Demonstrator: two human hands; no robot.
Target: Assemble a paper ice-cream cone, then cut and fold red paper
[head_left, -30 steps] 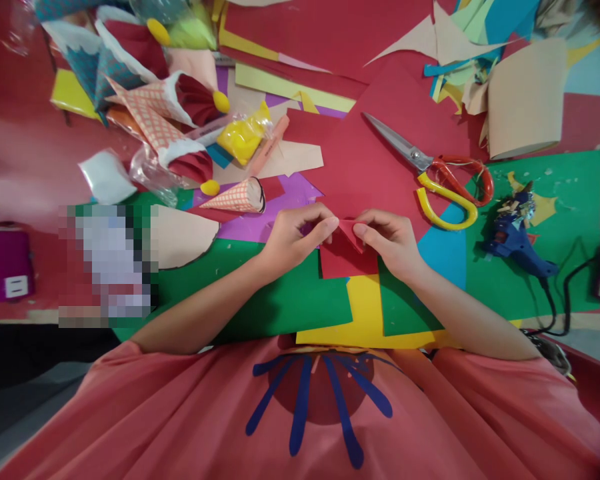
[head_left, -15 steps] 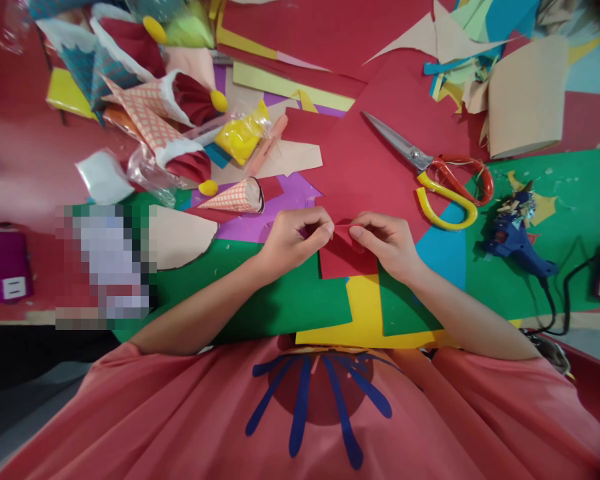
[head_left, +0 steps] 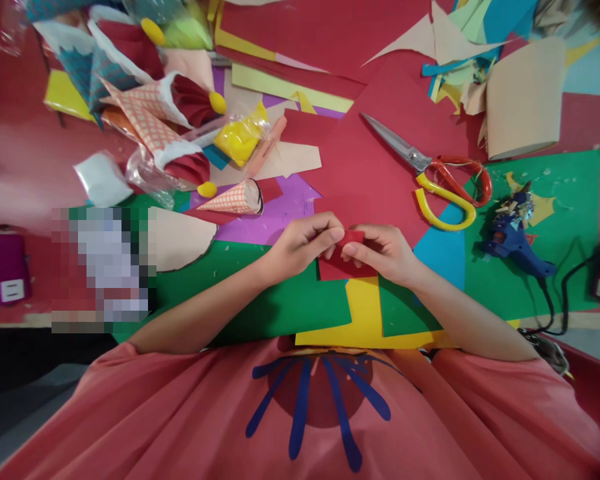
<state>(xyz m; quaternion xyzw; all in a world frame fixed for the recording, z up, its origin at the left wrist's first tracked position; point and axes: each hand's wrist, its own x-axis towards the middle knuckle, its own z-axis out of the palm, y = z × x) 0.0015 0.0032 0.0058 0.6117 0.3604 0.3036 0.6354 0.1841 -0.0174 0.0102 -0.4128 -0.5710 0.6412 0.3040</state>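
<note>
Between my hands is a small piece of red paper [head_left: 354, 237], partly covered by the fingers. My left hand [head_left: 310, 243] pinches its left end with thumb and forefinger. My right hand [head_left: 383, 253] grips it from the right, thumb on the near side. Under both hands lies a larger red sheet [head_left: 337, 269], on top of green sheets [head_left: 260, 287] and a yellow one [head_left: 365, 313]. Scissors [head_left: 423, 163] with one red and one yellow handle rest beyond my right hand. A small checked paper cone [head_left: 233, 198] lies beyond my left hand.
Checked cones with white fluffy rims [head_left: 167, 100] crowd the back left, near a yellow packet [head_left: 240, 137]. On the right are a blue glue gun [head_left: 517, 243] with its cord and a beige paper cylinder [head_left: 527, 97]. A cut beige sheet [head_left: 180, 239] lies on the left.
My hands have come closer together and slightly lower. The small red paper, earlier stretched between the fingertips, now shows as a short piece held between them.
</note>
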